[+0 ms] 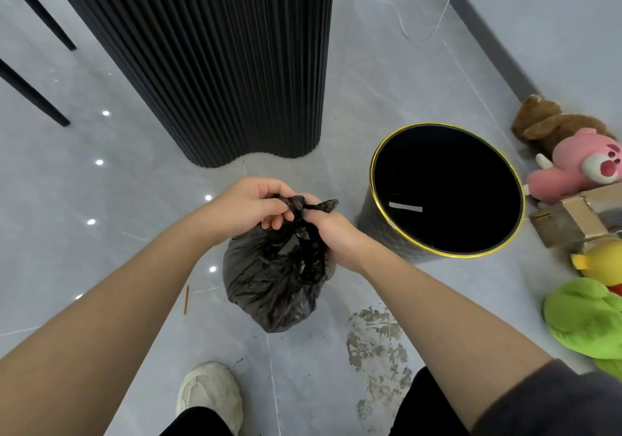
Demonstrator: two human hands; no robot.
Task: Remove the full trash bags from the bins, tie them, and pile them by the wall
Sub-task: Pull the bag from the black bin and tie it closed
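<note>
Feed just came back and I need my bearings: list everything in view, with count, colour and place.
trash bag: one, black, on floor at centre, neck gathered
bin: one, black with gold rim, right of bag, no bag inside
fluted column: one, black, behind bag
plush toys: four, brown, pink, yellow, green, right edge
cardboard box: one, brown, among toys
furniture legs: black, upper left
stick: one, orange-brown, floor left of bag
shoe: one, off-white, bottom
left hand: gripping bag neck
right hand: gripping bag neck

One bag [274, 280], one bin [447, 189], four plush toys [585, 166].
</note>
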